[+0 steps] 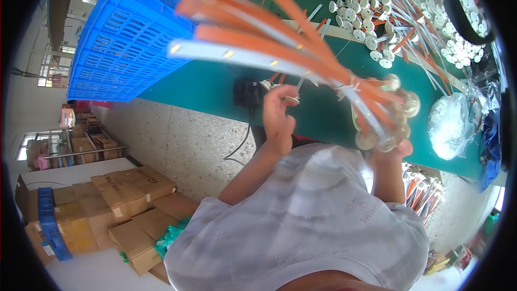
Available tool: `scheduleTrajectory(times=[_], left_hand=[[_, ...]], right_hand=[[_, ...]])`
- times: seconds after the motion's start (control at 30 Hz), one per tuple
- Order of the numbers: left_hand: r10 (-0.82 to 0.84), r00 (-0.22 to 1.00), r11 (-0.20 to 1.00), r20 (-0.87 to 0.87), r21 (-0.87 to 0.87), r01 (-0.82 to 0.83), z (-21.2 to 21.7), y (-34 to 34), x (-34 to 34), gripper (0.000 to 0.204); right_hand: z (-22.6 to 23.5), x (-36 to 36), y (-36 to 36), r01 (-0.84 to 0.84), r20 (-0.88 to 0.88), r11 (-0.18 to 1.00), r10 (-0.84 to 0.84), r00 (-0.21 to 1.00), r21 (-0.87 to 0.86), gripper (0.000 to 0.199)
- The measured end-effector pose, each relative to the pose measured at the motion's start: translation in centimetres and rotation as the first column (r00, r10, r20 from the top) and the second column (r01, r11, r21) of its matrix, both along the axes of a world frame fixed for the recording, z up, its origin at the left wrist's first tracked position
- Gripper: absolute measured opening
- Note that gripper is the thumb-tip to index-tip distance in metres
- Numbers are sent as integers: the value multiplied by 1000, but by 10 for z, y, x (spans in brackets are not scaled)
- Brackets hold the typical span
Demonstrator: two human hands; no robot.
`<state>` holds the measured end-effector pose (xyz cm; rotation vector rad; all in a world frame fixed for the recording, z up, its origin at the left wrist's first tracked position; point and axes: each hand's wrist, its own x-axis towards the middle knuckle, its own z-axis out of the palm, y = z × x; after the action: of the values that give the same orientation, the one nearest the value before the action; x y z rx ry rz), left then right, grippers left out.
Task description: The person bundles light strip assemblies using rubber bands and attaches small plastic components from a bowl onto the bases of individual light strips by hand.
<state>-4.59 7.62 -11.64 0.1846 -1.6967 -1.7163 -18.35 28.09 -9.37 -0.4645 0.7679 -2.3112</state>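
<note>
Right hand (397, 153): closed on one bundle of strips (318, 70), raised above one green table (323, 112); strips blurred, exact count not possible. Left hand (278, 124): fingers curled, contents cannot be told. Nearby: one black box (246, 92), one blue crate (126, 48). White discs (358, 16): dozens, heaped.

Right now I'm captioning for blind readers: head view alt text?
The right hand holds a blurred bundle of orange-and-white LED strips above a green tabletop; the left hand is near a black device. A blue crate stands left.
</note>
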Motion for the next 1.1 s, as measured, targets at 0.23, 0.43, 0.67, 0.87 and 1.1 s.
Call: scheduleTrajectory(times=[0.23, 0.43, 0.67, 0.87, 1.1], left_hand=[[-235, 928, 961, -288, 72, 266, 52, 18, -56, 69], [-197, 813, 661, -548, 538, 523, 61, -2, -43, 45], [-126, 781, 470, -612, 657, 590, 52, -21, -40, 48], [-47, 810, 283, -585, 770, 572, 48, -28, -35, 44], [-290, 858, 578, -423, 638, 510, 40, -24, -29, 47]], right_hand=[[-2, 17, -24, 42, -334, 987, 12, 942, 153, 103], [15, 31, -57, 50, -508, 972, 76, 858, 230, 92], [10, -36, 12, 869, -922, 310, 104, 373, 387, 22], [-52, -96, 96, 971, -788, -68, 572, 227, 231, 29], [-19, -82, 109, 940, -902, 4, 283, 327, 342, 13]])
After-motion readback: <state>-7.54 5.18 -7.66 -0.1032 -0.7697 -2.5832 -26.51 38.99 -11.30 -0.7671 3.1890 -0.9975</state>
